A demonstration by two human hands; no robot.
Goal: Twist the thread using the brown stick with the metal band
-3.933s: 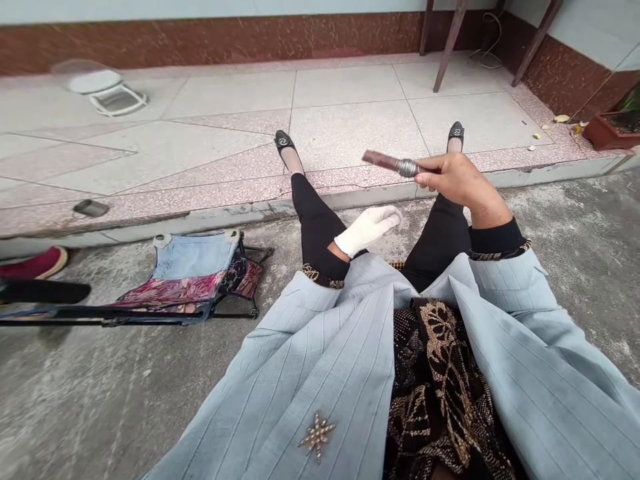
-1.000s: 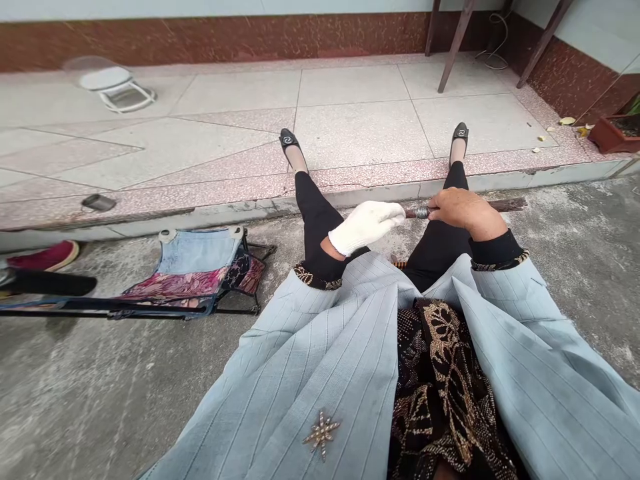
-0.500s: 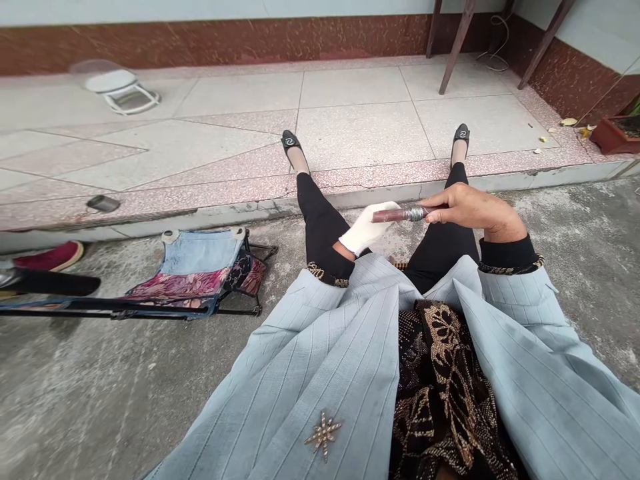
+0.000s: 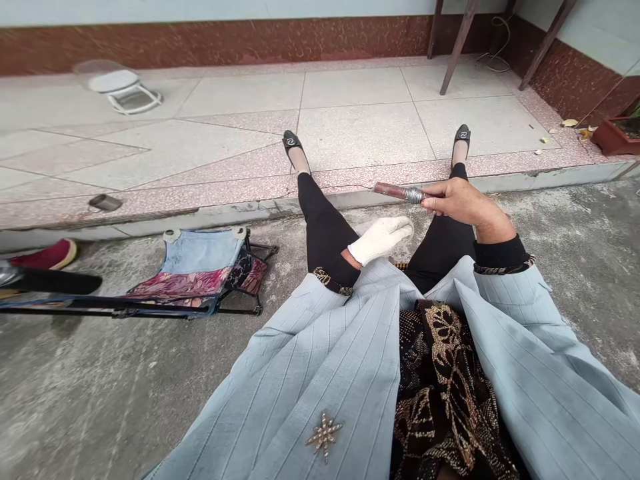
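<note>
Fingers [image 4: 438, 189] of the right hand [image 4: 465, 203] are closed on the stick [image 4: 389, 191], pinching it right beside its wire coil [image 4: 414, 195]; the stick's bare end juts out on the coil's other side. The gloved left hand [image 4: 381, 239] is on the coil's near side, apart from the stick, fingers together; whether they grip a strand, I cannot tell.

The right hand [image 4: 463, 202] grips a brown stick [image 4: 389, 191] coiled with silvery wire [image 4: 414, 195]. Nearer the body than the stick is the gloved left hand [image 4: 381, 240]; left of the stick, a folding lounger [image 4: 204, 255]; right of it, a reddish planter [image 4: 615, 140].
</note>
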